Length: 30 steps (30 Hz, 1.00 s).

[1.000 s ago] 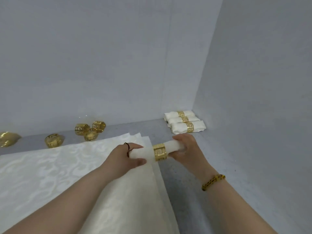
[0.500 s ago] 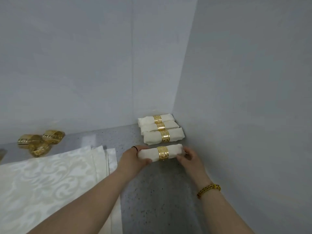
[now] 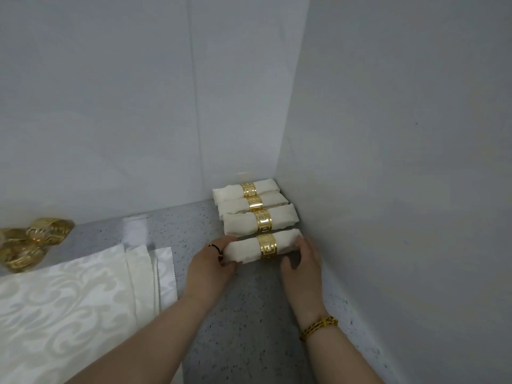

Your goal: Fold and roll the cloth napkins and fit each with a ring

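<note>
Rolled napkin (image 3: 243,249) w/ its gold ring (image 3: 266,245) round the middle now sits at the front of the row in the counter's far right corner, just beside the nearest of the three finished rolls (image 3: 279,220), prob. touching it. Half a sec ago we saw a clear gap of counter betw. the two, and a sec ago the roll was up over the edge of the flat napkins. It looks down on the speckled grey counter (image 3: 249,314), tho we can't tell for sure that its weight is off the hands. Both hands are on it, apart, one per end: left hand (image 3: 210,264) clamped round the left end, thumb in front and fingers over the top; right hand (image 3: 300,261) cupped at the right end, fingertips on the cloth, thumb just below the roll. Left hand has a thin black band (image 3: 214,247) on one finger; right wrist has a gold-and-dark bracelet (image 3: 318,327). The stack of flat patterned napkins (image 3: 69,300) lies to the left, well apart from the row, w/ the spare gold rings (image 3: 36,239) beyond it by the back wall, now nearer the left edge of view than before.
</note>
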Motion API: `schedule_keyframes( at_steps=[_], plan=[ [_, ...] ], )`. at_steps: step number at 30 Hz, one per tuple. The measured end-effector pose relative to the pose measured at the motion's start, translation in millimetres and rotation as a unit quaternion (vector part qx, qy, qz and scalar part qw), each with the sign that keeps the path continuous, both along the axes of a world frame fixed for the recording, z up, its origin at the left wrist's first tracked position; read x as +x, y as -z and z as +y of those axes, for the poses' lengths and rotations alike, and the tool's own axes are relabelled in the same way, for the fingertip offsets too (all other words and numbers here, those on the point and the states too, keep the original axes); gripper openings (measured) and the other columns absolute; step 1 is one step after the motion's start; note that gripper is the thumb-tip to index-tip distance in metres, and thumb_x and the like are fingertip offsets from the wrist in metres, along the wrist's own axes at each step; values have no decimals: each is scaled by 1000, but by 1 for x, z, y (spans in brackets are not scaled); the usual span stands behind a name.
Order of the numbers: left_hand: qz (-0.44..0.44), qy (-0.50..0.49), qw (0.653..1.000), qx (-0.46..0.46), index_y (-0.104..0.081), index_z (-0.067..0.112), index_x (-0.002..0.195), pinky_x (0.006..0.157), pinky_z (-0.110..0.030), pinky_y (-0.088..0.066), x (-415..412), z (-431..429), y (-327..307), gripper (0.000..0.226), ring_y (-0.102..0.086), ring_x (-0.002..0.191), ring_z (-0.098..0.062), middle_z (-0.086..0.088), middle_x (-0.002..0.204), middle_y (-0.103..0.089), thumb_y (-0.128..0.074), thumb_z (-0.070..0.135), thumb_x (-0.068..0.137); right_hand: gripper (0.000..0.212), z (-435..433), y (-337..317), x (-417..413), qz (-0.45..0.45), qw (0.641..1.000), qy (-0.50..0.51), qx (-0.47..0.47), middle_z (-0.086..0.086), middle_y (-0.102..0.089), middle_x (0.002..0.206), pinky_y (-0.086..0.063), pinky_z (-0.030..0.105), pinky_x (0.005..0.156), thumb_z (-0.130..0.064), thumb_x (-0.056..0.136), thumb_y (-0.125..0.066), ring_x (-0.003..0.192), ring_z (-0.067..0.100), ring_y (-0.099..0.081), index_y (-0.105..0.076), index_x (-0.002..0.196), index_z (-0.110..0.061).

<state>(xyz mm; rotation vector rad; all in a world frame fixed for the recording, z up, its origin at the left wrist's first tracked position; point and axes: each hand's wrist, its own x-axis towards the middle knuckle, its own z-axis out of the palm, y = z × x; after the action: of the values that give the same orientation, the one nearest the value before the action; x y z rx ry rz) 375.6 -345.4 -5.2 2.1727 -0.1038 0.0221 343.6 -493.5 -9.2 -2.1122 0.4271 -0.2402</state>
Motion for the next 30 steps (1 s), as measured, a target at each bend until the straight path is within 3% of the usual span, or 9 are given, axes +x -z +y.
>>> schedule_keyframes(
  at_steps=[5,9,13,21,26,30],
  plan=[
    [3,-4,1000,15,-52,23,125,82,-18,-36,14,-14,2,42,-55,104,-19,-5,116,-60,-59,12,84,53,-4,1,2,18,998,-38,-36,-2,-8,153,-1,2,95,-8,94,-43,140,9,-9,-23,142,-17],
    [-8,5,1000,30,-50,19,126,86,-20,-36,22,-18,3,43,-52,105,-18,-6,124,-53,-59,13,84,54,-5,0,3,30,997,-49,-44,-3,-6,153,-4,3,95,-6,93,-44,140,9,-9,-24,141,-19],
    [-26,9,999,46,-44,18,131,81,-16,-35,20,-10,5,55,-43,91,-6,1,135,-37,-66,15,80,53,-6,0,1,24,997,-54,-47,-3,-5,153,-4,3,95,-6,93,-44,140,9,-9,-25,141,-20],
    [-24,40,997,60,-38,21,134,85,-15,-35,9,9,2,65,-44,103,-7,3,136,-34,-70,24,78,54,-6,-4,-6,15,997,-55,-52,-2,-6,153,-5,6,99,-7,93,-43,140,10,-9,-24,141,-19],
    [-18,44,993,107,-41,18,134,102,-22,-29,-12,32,-13,48,-40,127,-17,-2,140,-41,-55,28,89,52,6,-15,-22,4,995,-73,-74,-1,-11,153,-3,7,100,-8,94,-41,141,11,-11,-21,142,-16],
    [-62,81,982,158,-49,14,129,102,-16,-23,-34,73,-28,37,-40,128,-15,-1,137,-47,-45,24,94,50,34,-30,-53,-25,994,-97,-46,-2,-26,148,-13,11,104,-7,94,-41,135,9,-24,-27,141,-17]
  ],
)
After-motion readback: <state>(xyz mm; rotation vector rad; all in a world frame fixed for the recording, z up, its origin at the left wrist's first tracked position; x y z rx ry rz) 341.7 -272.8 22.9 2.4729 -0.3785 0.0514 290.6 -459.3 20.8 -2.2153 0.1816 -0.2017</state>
